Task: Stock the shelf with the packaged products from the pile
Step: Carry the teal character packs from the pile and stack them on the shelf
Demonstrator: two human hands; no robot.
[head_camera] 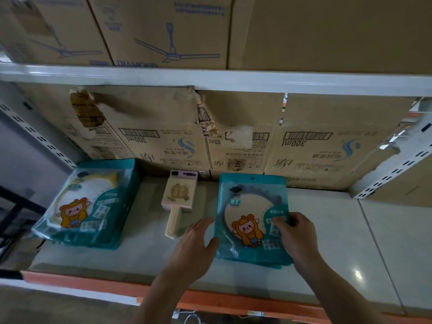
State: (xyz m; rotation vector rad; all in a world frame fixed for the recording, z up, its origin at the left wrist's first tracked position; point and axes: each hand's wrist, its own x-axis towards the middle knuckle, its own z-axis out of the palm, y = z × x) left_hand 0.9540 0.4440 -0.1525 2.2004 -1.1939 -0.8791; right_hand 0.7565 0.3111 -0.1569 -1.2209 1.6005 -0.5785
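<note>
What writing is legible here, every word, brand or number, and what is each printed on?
"DIAMOND": bottom edge of the ceiling-fan carton.
"300ml", upside down: left rear carton and right rear carton.
"MIRROR": teal mirror package on the right.
Chinese print on the cartons, the left teal package stack and the pink paddle-shaped pack: too blurred to read.

Bare left grip (196,242), bare right grip (297,236), bare forearms (161,294).
</note>
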